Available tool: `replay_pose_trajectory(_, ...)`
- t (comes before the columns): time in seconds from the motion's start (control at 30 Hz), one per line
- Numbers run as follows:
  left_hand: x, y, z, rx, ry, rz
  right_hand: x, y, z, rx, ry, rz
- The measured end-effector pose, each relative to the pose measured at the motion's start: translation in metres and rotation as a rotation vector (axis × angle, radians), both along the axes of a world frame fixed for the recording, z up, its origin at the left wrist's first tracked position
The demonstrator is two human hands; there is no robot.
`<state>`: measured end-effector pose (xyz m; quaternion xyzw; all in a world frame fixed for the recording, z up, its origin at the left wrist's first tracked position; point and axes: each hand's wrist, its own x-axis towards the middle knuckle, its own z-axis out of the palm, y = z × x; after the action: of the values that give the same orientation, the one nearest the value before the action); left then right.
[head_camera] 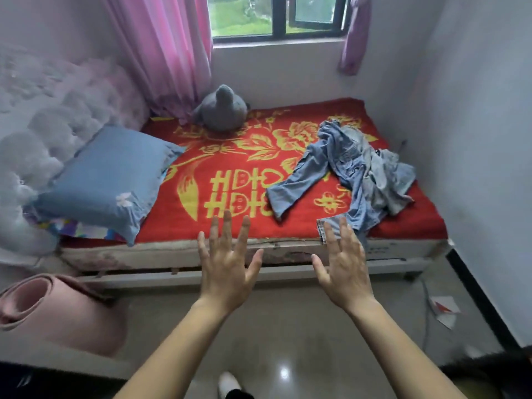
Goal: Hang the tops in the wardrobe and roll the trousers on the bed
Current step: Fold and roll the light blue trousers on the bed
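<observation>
1. The left hand and right hand are held out short of the near edge of the bed, fingers spread straight, holding nothing.
2. Just beyond the right hand, a denim hem droops over that near edge. It belongs to the heap of denim clothes crumpled toward the bed's near-right corner.
3. The task looks to be at its start, with nothing hung or rolled. The next move calls for reaching forward and right to grip one garment and draw it free of the tangle.
4. Tops, trousers or both — I cannot tell; no wardrobe is in view.
</observation>
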<state>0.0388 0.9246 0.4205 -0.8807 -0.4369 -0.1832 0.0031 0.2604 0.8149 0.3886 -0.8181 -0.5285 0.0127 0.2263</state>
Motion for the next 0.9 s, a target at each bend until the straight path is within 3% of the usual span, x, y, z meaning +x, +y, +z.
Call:
replay_pose_trajectory(0.2,0.084,0.098,-0.032,-0.072,0.038,-0.033,0.063,0.08,-0.03,-0.099,0.003,-0.031)
replay_pose_trajectory(0.53,0.26,0.31,-0.045,-0.203,0.171,-0.13,0.234,0.248,-0.022,-0.19,-0.008,-0.171)
replay_pose_trajectory(0.73,0.375,0.373,-0.078,-0.248,0.279,-0.207,0.332,0.299,-0.059,-0.233,0.044,-0.242)
replay_pose_trajectory(0.9,0.462,0.409,-0.127,-0.333,0.347,-0.145,0.426,0.342,-0.113,-0.325,0.133,-0.209)
